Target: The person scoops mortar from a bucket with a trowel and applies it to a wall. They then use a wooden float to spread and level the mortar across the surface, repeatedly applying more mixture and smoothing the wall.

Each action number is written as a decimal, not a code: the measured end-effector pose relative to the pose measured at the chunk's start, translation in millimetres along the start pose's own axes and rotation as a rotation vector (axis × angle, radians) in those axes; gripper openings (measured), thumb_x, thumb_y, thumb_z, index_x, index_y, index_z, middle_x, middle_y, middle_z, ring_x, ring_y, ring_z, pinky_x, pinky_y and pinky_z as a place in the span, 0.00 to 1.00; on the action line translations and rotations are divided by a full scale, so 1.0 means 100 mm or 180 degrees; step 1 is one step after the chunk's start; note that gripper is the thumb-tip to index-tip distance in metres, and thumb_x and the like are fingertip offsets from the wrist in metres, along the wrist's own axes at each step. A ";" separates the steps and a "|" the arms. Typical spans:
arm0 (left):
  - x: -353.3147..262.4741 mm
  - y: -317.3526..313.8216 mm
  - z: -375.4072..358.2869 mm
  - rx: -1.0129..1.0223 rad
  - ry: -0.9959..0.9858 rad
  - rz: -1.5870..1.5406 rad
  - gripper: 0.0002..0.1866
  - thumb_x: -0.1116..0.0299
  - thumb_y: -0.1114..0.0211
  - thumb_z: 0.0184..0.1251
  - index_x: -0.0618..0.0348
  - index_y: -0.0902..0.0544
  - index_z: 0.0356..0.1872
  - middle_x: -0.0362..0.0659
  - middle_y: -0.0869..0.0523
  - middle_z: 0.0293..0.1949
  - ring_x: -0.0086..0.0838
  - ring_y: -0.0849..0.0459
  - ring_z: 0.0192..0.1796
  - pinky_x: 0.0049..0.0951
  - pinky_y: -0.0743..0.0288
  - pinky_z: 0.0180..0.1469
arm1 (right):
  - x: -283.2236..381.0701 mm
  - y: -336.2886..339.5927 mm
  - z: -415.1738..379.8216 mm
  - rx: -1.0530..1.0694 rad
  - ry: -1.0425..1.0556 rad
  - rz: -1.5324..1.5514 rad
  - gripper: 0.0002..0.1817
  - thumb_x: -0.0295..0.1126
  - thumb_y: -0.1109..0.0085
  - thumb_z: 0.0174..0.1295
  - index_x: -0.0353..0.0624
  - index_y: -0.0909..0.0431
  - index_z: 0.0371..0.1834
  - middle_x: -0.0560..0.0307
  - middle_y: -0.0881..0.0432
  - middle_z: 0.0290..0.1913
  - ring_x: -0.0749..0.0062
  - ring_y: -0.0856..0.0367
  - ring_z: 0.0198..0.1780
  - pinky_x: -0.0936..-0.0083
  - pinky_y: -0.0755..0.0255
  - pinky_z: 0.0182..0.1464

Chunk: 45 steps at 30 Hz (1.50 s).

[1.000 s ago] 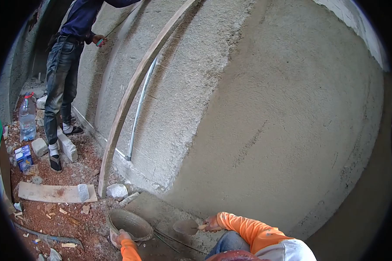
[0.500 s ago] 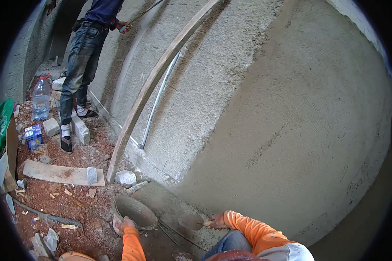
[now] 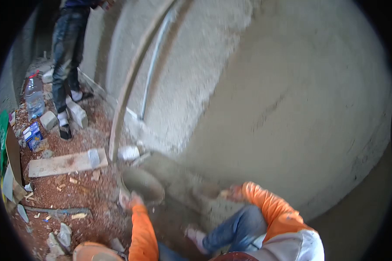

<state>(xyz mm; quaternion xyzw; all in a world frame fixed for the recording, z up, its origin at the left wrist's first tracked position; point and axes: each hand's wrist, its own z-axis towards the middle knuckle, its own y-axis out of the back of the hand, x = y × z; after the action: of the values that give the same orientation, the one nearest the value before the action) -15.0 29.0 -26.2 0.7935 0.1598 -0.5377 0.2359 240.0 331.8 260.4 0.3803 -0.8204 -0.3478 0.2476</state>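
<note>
My left hand [image 3: 131, 201] grips the near-left rim of a round mortar bucket [image 3: 142, 186], which tilts with its mouth toward me and shows grey inside. In my right hand [image 3: 236, 192] is the wooden handle of a trowel [image 3: 207, 190]. The trowel's blade points left toward the bucket, a short gap from its rim, low in front of the wall's base. Both the blade and my fingers are blurred by motion.
A smooth plastered wall [image 3: 283, 108] rises in front, with a rougher strip to its left. A long curved board [image 3: 130, 87] leans there beside a pipe [image 3: 154, 61]. Another person [image 3: 67, 52] stands at the left among blocks, near a bottle [image 3: 34, 98] and a plank [image 3: 69, 163].
The view has tipped downward, so the scene sits higher in the picture. My right hand and the trowel have shifted slightly right, away from the bucket. My left hand stays at the rim.
</note>
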 end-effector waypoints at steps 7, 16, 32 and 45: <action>-0.35 0.15 -0.26 0.0426 -0.0366 0.0715 0.32 0.65 0.35 0.48 0.69 0.33 0.54 0.57 0.26 0.52 0.42 0.26 0.52 0.34 0.33 0.55 | -0.61 -0.09 -0.50 -0.0519 -0.0600 0.0866 0.29 0.55 0.42 0.48 0.37 0.24 0.39 0.50 0.19 0.27 0.65 0.22 0.20 0.67 0.27 0.28; -0.23 -0.26 -0.58 0.1260 -0.0055 -0.0018 0.28 0.67 0.32 0.43 0.76 0.26 0.45 0.56 0.20 0.42 0.40 0.20 0.41 0.33 0.28 0.46 | -2.83 -2.56 -1.00 -0.1423 -0.1758 0.0515 0.25 0.44 0.41 0.52 0.41 0.32 0.48 0.50 0.22 0.36 0.64 0.22 0.40 0.68 0.29 0.39; -0.75 0.78 -0.75 0.1038 -0.0808 0.0745 0.16 0.66 0.35 0.51 0.67 0.21 0.39 0.42 0.18 0.34 0.27 0.24 0.35 0.25 0.29 0.39 | 0.00 -2.25 2.40 -0.0109 0.0969 0.1946 0.30 0.53 0.48 0.56 0.41 0.33 0.54 0.49 0.21 0.33 0.57 0.22 0.34 0.60 0.28 0.34; -0.86 0.88 -1.00 0.0520 -0.0008 0.0221 0.06 0.68 0.36 0.53 0.53 0.25 0.23 0.34 0.26 0.17 0.19 0.32 0.13 0.20 0.37 0.14 | -0.37 -1.04 3.26 0.0597 -0.0072 0.2580 0.32 0.51 0.54 0.61 0.43 0.41 0.63 0.44 0.37 0.63 0.61 0.25 0.50 0.66 0.29 0.49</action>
<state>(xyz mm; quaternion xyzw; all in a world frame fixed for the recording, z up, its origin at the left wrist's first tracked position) 75.5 10.0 102.0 0.8145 0.0874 -0.5414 0.1891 90.2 436.9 -30.5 0.0436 -0.9345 -0.1501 0.3197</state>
